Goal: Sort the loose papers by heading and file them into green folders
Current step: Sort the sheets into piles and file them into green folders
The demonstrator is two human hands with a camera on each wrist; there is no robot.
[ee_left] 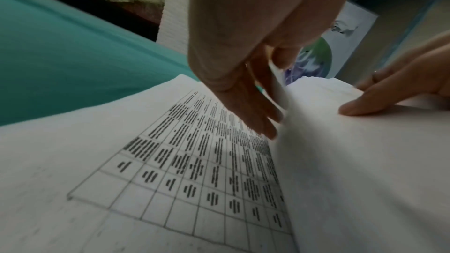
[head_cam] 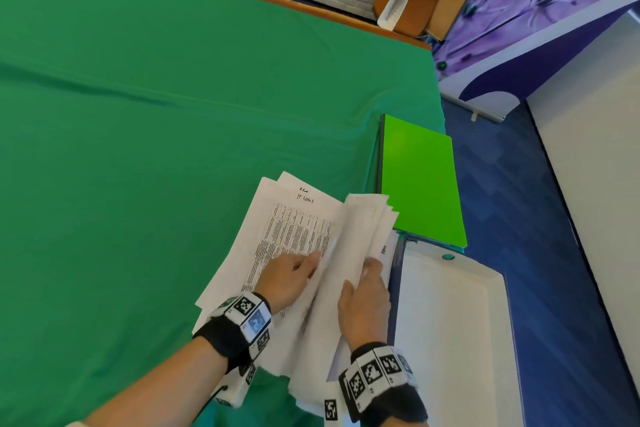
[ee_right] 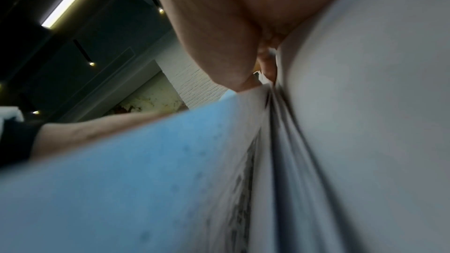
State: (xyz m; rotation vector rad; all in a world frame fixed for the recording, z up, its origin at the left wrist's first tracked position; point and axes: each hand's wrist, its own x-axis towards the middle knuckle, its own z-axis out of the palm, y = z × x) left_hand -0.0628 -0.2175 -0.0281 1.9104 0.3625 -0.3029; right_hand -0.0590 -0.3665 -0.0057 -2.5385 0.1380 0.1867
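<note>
A pile of loose papers (head_cam: 291, 236) lies on the green cloth. Its top sheet is a printed table (ee_left: 194, 161), and a sheet headed "IT LOGS" (head_cam: 304, 198) pokes out behind it. My left hand (head_cam: 294, 274) lays straight fingers (ee_left: 248, 107) on the table sheet, and its thumb side pinches the edge of a single raised sheet (ee_left: 277, 84). My right hand (head_cam: 367, 284) grips a thick tilted stack of papers (head_cam: 360, 229), with the thumb (ee_left: 353, 109) on top and the fingers round its far edge. A bright green folder (head_cam: 420, 180) lies shut just beyond, at the table's right edge.
A white tray (head_cam: 450, 322) stands right of the papers, overhanging the blue floor (head_cam: 519, 218). The green cloth (head_cam: 138, 149) stretches left and back to a wooden table rim. White and purple panels stand on the right.
</note>
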